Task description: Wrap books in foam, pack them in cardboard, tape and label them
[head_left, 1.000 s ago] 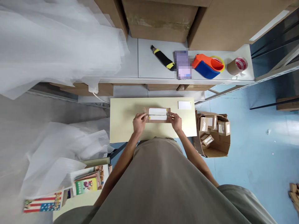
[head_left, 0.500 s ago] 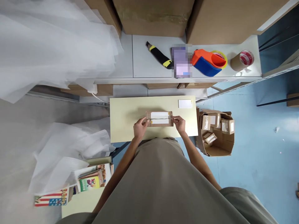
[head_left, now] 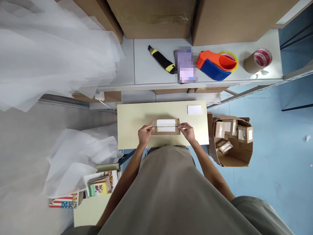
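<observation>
A flat brown parcel [head_left: 168,133] lies on the pale yellow table [head_left: 132,114] in front of my body. On its top is a white label [head_left: 166,122] with small yellow marks. A thin dark cord [head_left: 166,126] runs straight across the label, from one hand to the other. My left hand [head_left: 144,134] pinches the cord at the parcel's left edge. At the right edge, my right hand [head_left: 187,132] pinches the other end, fingertips close to the parcel. A loose white label [head_left: 195,109] lies at the table's back right.
On the shelf beyond lie a utility knife [head_left: 161,60], a blurred purple item [head_left: 185,63], a tape dispenser [head_left: 216,65] and a tape roll [head_left: 256,61]. An open carton [head_left: 232,158] with small boxes stands right. White wrapping sheets [head_left: 80,147] and books [head_left: 97,188] are left.
The cord has shifted slightly across the label, still stretched between my hands. Both hands keep their pinch at the parcel's ends. The camera view has shifted a little.
</observation>
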Action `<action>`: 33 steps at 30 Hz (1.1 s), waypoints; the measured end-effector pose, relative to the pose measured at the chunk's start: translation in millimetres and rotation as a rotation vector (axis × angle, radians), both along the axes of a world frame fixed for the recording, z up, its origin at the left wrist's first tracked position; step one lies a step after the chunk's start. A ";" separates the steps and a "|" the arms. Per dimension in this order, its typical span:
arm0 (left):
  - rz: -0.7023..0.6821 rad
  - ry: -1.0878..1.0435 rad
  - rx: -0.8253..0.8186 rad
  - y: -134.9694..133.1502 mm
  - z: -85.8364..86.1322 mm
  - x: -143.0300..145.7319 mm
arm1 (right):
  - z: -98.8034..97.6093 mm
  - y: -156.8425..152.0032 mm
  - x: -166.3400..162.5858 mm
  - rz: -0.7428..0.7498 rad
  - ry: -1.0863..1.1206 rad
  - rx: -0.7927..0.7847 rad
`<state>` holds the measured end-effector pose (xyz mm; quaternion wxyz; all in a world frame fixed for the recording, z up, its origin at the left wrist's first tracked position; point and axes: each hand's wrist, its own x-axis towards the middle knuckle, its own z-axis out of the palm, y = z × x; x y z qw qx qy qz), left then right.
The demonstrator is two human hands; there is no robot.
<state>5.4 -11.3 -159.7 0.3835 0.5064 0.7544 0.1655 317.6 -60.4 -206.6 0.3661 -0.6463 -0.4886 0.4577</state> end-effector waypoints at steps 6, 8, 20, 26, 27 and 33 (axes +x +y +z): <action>0.020 0.029 0.015 5.9 3.7 1.1 | -4.4 7.5 3.8 0.058 0.013 0.023; -0.020 0.079 0.023 7.3 6.4 2.0 | -3.4 7.9 1.1 0.061 0.005 0.031; -0.418 0.326 0.415 32.3 68.9 88.8 | 70.0 31.8 31.2 0.241 -0.387 0.259; -0.501 0.035 0.781 92.2 140.3 172.1 | 168.0 121.8 78.7 -0.014 -0.574 0.521; -0.505 0.004 0.830 101.8 151.1 184.1 | 177.0 143.4 86.6 -0.031 -0.605 0.527; -0.486 -0.071 0.954 129.7 198.2 231.0 | 187.5 259.0 118.1 0.044 -0.755 0.383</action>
